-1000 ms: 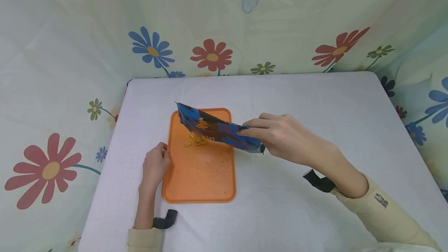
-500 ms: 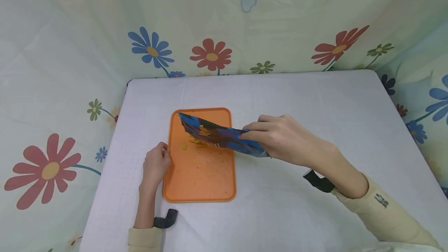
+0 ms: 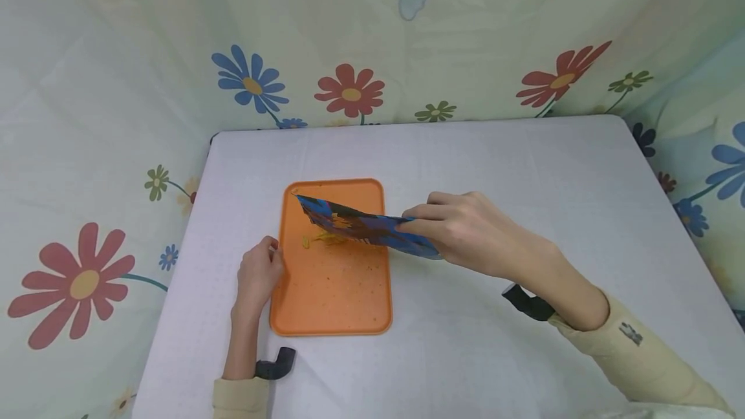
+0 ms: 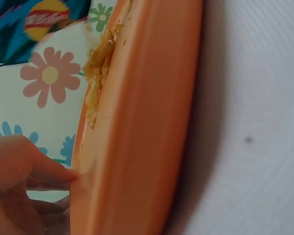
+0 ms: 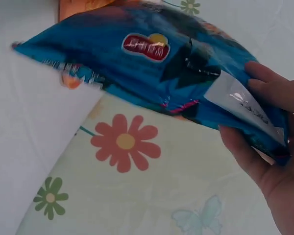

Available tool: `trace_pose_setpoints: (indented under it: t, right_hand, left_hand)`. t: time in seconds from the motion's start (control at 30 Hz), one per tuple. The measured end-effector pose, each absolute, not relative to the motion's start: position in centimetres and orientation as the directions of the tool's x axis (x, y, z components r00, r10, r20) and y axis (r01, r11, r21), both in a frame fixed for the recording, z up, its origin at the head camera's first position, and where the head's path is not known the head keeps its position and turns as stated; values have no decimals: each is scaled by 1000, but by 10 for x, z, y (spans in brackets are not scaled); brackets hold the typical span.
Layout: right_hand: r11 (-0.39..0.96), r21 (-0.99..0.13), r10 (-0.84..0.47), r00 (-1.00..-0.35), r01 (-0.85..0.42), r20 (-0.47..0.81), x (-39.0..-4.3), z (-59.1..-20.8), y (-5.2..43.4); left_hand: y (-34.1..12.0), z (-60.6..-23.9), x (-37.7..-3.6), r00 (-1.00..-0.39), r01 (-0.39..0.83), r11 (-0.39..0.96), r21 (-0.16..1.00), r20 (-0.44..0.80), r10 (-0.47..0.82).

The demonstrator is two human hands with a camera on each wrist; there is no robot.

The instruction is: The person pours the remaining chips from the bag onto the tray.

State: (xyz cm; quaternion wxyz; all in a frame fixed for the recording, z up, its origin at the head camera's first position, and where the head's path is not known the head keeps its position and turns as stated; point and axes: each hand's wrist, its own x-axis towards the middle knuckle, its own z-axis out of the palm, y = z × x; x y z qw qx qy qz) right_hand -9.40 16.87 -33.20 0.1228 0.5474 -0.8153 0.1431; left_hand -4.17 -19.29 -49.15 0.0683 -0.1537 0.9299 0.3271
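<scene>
My right hand [image 3: 474,231] grips one end of a blue chip bag [image 3: 367,228], thumb and fingers on either side of it in the right wrist view. The bag tilts with its far left end low over an orange tray [image 3: 332,299]. Yellow broken chips [image 3: 327,238] lie in a small heap on the tray, partly hidden under the bag. At the tray's left edge, my left hand [image 3: 259,273] holds the rim with bent fingers. The left wrist view shows fingertips right at the rim of the tray [image 4: 137,122], with the chips [image 4: 100,63] further along.
A white-covered table [image 3: 465,341] bears the tray. Behind it hangs a flowered curtain [image 3: 477,50]. Dark crumbs dot the tray's lower half. Black straps [image 3: 276,364] show at both wrists.
The bag's left end has sunk lower toward the tray and now covers more of the chips. One chip piece has shifted slightly left. My left hand has stayed at the tray's edge.
</scene>
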Motion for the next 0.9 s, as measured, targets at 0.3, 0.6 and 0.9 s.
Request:
trace_pose_setpoints:
  t: [0.3, 0.6, 0.9]
  right_hand:
    - [362, -54, -859, -355, -931, 368, -93, -329, 168]
    - [357, -50, -852, -347, -933, 392, -93, -326, 169]
    - [363, -67, -851, -360, -929, 384, -92, -327, 169]
  left_hand:
    - [-194, -492, -42, -947, -320, 744, 587, -219, -235]
    - [-193, -492, -42, -944, -328, 737, 590, -219, -245]
    - [-193, -492, -42, -949, -312, 764, 565, -219, -225]
